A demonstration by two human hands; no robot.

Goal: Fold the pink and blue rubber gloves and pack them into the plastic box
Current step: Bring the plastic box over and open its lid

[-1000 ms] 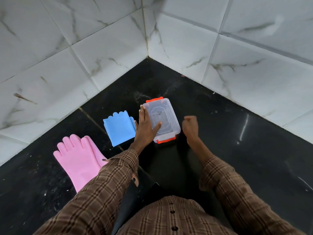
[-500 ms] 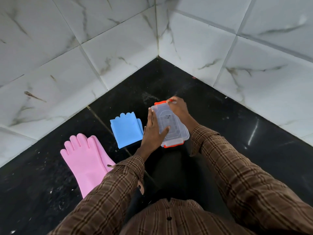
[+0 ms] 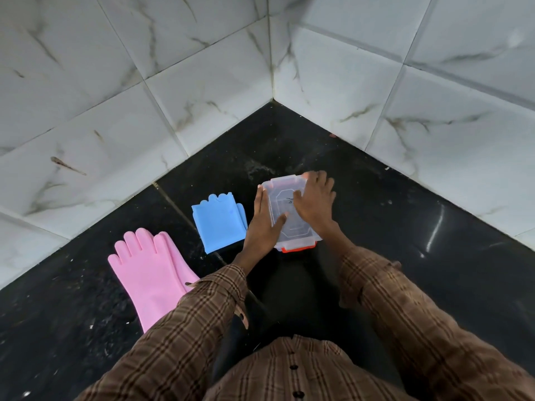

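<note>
Both arms reach forward in brown plaid sleeves. The left hand (image 3: 262, 227) lies with fingers straight and thumb spread to the right; the right hand (image 3: 314, 202) is palm down, fingers spread and slightly bent

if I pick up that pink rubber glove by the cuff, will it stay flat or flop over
The pink rubber glove lies limp on the black floor, so it would probably droop. It looks thin, likely light. Rubber may cling slightly rather than slide.
</note>
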